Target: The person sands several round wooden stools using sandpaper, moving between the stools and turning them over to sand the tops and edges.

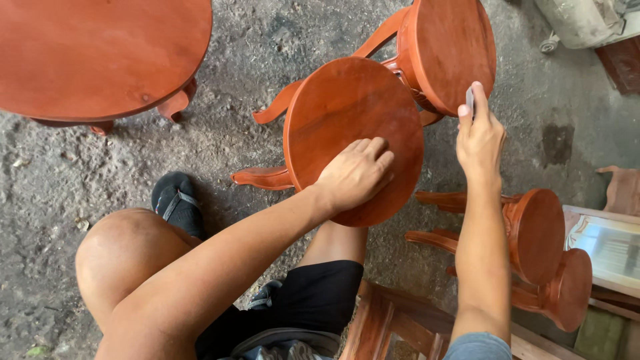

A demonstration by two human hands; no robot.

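My left hand point(357, 173) lies flat, palm down, on the round reddish-brown top of a small wooden stool point(333, 113) that is tipped on its side in front of my knees. My right hand point(479, 137) is raised beside it and pinches a small grey flat piece point(470, 101) between thumb and fingers. The piece sits at the rim of a second stool point(450, 47) lying just behind the first. The curved legs of the stools point(267, 177) stick out to the left.
A larger round wooden table top point(100, 53) fills the upper left. Two more small stools point(540, 233) lie on their sides at the right, by a framed glass panel point(610, 247). A wooden frame point(393, 323) is by my legs. The floor is rough grey concrete point(60, 180).
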